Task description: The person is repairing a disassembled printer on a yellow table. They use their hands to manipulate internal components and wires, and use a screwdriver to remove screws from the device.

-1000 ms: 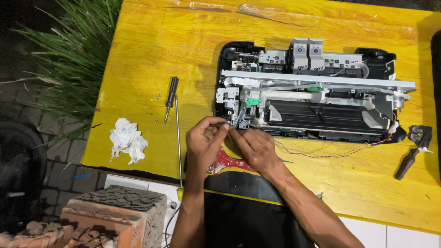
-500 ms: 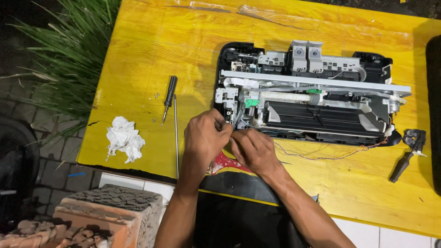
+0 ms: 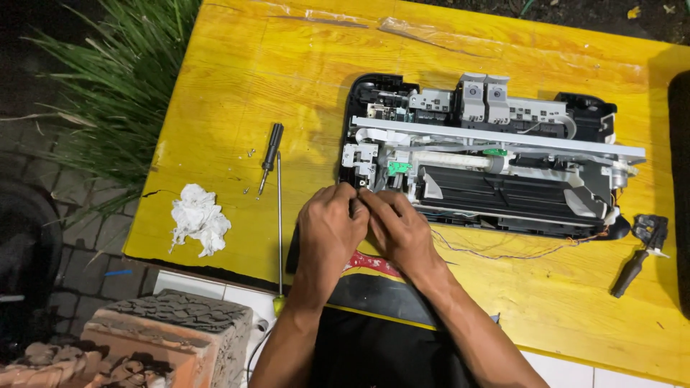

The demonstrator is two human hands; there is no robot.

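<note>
While scanning from the left, I note a crumpled white tissue (image 3: 198, 218) near the yellow table's (image 3: 215, 86) front edge, then a short black screwdriver (image 3: 270, 152) beside a long thin screwdriver (image 3: 279, 215). At centre, my left hand (image 3: 329, 228) and right hand (image 3: 399, 231) meet, fingertips pressed together at the opened printer's (image 3: 489, 162) front left corner; what they pinch I cannot tell. Black pliers (image 3: 641, 253) lie at far right.
</note>
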